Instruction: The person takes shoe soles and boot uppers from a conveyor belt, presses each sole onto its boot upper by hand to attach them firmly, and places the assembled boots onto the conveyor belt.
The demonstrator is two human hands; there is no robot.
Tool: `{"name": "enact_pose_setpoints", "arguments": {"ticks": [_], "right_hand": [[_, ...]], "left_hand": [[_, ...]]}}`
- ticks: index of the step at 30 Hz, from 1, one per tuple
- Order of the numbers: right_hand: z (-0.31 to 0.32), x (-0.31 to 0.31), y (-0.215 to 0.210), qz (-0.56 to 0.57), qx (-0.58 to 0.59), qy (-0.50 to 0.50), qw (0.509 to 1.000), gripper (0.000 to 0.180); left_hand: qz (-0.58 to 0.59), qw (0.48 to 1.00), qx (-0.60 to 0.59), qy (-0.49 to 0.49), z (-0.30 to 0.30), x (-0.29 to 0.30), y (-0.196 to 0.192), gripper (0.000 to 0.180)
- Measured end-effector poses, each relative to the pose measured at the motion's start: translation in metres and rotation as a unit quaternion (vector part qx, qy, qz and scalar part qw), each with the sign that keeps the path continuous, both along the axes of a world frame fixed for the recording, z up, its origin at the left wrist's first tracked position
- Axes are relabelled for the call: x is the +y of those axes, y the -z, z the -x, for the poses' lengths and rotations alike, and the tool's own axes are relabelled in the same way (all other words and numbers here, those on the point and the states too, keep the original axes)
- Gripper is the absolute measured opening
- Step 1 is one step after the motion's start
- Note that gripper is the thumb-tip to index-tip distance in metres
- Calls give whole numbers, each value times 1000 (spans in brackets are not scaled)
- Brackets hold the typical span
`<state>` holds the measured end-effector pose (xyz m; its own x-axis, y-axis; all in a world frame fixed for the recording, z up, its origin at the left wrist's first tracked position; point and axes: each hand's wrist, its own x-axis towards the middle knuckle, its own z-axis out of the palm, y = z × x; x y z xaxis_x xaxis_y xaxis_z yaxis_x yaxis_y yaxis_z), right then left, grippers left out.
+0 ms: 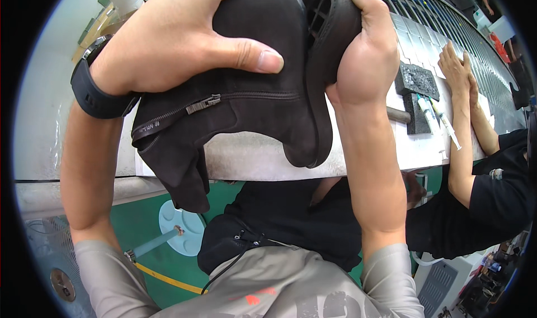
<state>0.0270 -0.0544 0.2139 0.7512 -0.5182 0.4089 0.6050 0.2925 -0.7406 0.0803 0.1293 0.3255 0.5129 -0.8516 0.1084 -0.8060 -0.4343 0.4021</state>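
Observation:
A dark brown ankle boot [260, 113] with a side zipper is held up on its side in front of me, above the white bench. My left hand [179, 46] wraps over the upper, its thumb lying across the side above the zipper [210, 102]. My right hand [366, 55] grips the dark sole [330, 52] around its outer side. Toward the far end the sole stands apart from the upper, and its ribbed inner side shows in the gap. The shaft hangs down toward my body. Some fingertips of both hands are hidden behind the boot or cut off by the frame.
Right of my right forearm lie a black speckled block [417, 80], a hammer-like tool with a grey handle [398, 115], and syringes [428, 115]. A co-worker's hands [456, 69] rest beyond them. Metal bars [447, 18] run behind. A blue stool [182, 228] stands below the bench [251, 158].

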Motion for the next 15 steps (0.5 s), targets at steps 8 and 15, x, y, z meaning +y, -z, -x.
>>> {"name": "enact_pose_setpoints", "arguments": {"ticks": [8,15], "right_hand": [[15,-7,-18,230,-7,106,967,37],[15,-7,-17,124,-55,20,991,24]], "left_hand": [[5,999,-52,14,13,0,-4,78],[-1,986,-163,41,20,2,-5,82]]}}
